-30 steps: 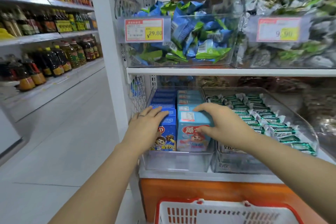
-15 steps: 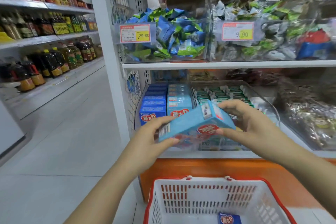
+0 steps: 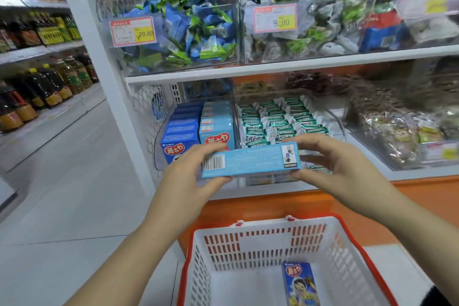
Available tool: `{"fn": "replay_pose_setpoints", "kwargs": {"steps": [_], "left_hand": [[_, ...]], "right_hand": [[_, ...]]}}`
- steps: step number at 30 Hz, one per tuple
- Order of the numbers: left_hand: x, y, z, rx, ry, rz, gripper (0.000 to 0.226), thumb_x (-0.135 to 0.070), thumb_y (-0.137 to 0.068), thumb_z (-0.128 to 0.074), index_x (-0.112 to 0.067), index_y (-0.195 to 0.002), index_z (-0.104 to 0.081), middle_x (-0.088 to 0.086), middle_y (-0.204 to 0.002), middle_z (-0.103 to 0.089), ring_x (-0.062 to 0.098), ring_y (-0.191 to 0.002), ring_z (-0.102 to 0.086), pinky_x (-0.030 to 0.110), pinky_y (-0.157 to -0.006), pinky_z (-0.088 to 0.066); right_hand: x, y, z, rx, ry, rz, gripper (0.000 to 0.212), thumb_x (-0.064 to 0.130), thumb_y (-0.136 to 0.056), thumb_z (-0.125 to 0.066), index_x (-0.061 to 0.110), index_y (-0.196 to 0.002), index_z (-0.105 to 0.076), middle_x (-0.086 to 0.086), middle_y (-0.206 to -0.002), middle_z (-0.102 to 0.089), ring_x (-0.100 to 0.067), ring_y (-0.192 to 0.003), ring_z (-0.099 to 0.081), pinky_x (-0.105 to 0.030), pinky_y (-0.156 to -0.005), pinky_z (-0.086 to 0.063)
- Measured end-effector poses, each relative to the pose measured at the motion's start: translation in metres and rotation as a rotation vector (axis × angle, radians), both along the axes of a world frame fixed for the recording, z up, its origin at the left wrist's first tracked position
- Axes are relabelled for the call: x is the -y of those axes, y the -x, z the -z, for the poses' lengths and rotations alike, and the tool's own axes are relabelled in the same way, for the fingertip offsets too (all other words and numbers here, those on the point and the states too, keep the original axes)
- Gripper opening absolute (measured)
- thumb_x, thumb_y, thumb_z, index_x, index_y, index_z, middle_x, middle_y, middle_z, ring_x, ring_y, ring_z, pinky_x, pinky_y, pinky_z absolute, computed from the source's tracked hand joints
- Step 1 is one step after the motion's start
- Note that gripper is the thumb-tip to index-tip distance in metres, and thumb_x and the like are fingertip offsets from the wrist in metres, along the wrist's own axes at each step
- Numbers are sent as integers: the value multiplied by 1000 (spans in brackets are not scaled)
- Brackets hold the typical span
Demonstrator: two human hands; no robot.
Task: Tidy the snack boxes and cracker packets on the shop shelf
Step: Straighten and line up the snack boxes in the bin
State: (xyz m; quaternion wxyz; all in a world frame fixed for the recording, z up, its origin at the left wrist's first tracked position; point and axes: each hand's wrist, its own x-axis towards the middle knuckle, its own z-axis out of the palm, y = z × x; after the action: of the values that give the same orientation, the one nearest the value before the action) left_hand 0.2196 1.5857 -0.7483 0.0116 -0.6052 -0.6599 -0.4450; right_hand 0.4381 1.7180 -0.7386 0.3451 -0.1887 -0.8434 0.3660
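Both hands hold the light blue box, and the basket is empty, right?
The head view shows the left hand and right hand holding the light blue box, but the basket is not empty: a dark blue snack box lies in it.

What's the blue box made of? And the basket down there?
The box looks like thin cardboard, smooth and printed, with sharp folded edges and a barcode. The basket is likely hard plastic, white with a red rim, moulded with rows of slots.
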Motion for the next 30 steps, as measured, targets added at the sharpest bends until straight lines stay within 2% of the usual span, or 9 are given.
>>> {"fn": "replay_pose_setpoints", "kwargs": {"steps": [3, 6, 8, 12, 15, 20, 25, 28, 30], "left_hand": [[2, -1, 1, 126, 28, 39, 47, -15, -75, -78, -49, -99, -56, -32, -104, -62, -11, -103, -55, 8, -84, -45], [0, -2, 3, 395, 74, 155, 42, -2, -78, -72, -35, -100, -59, -22, -105, -66, -5, -101, -60, 14, -85, -49], [-1, -5, 6, 470, 129, 188, 42, -1, -80, -69, -33, -104, -56, -20, -107, -65, -8, -104, -58, 15, -87, -49], [-2, -16, 11, 293, 188, 129, 62, -22, -79, -74, -59, -115, -41, -33, -129, -46, -20, -116, -40, 11, -94, -36], [-1, -26, 5, 190, 117, 131, 73, -24, -76, -76, -55, -128, -37, -31, -133, -44, -13, -122, -40, 10, -98, -36], [-3, -23, 9, -48, 111, 193, 43, -31, -81, -68, -47, -117, -52, -32, -116, -53, -13, -115, -44, 13, -96, -39], [-4, -25, 12, -87, 165, 216, 53, -19, -92, -59, -46, -132, -37, -36, -121, -38, -15, -119, -35, 4, -97, -31], [-2, -21, 10, -18, 191, 224, 49, -15, -94, -55, -53, -121, -40, -35, -118, -42, -18, -118, -35, 0, -94, -28], [0, -12, 3, 111, 196, 217, 44, -13, -94, -54, -49, -117, -48, -33, -114, -49, -15, -116, -42, 5, -94, -37]], "right_hand": [[6, -4, 1, 39, -4, 8, 43, 40, -75, -74, 50, -111, -55, 30, -117, -57, 1, -114, -54, -11, -91, -44], [9, -9, 1, 27, 32, 8, 47, 29, -71, -75, 45, -111, -54, 29, -115, -58, -1, -111, -56, -15, -86, -49], [11, -11, -3, -67, 57, 15, 42, 27, -69, -76, 43, -103, -58, 25, -110, -64, -2, -105, -61, -18, -87, -50], [17, -11, -3, -103, -83, 61, 42, 31, -69, -77, 52, -100, -58, 26, -108, -63, 2, -103, -60, -9, -87, -45], [16, -7, 4, -1, -266, 91, 39, 36, -71, -69, 42, -108, -57, 18, -104, -62, 2, -102, -56, -11, -85, -44], [16, -5, 13, 90, -311, 57, 47, 38, -72, -71, 35, -118, -60, 13, -101, -59, 1, -98, -53, -10, -82, -41], [17, -4, 12, 71, -266, 63, 52, 29, -72, -79, 43, -116, -55, 18, -102, -59, 5, -100, -52, -5, -82, -38], [18, -4, 8, 80, -206, 89, 56, 36, -69, -81, 46, -117, -53, 24, -101, -61, 7, -101, -53, -6, -83, -40], [16, -8, 6, 137, -123, 117, 67, 34, -67, -83, 51, -119, -46, 31, -107, -59, 10, -105, -52, -8, -85, -43]]}}
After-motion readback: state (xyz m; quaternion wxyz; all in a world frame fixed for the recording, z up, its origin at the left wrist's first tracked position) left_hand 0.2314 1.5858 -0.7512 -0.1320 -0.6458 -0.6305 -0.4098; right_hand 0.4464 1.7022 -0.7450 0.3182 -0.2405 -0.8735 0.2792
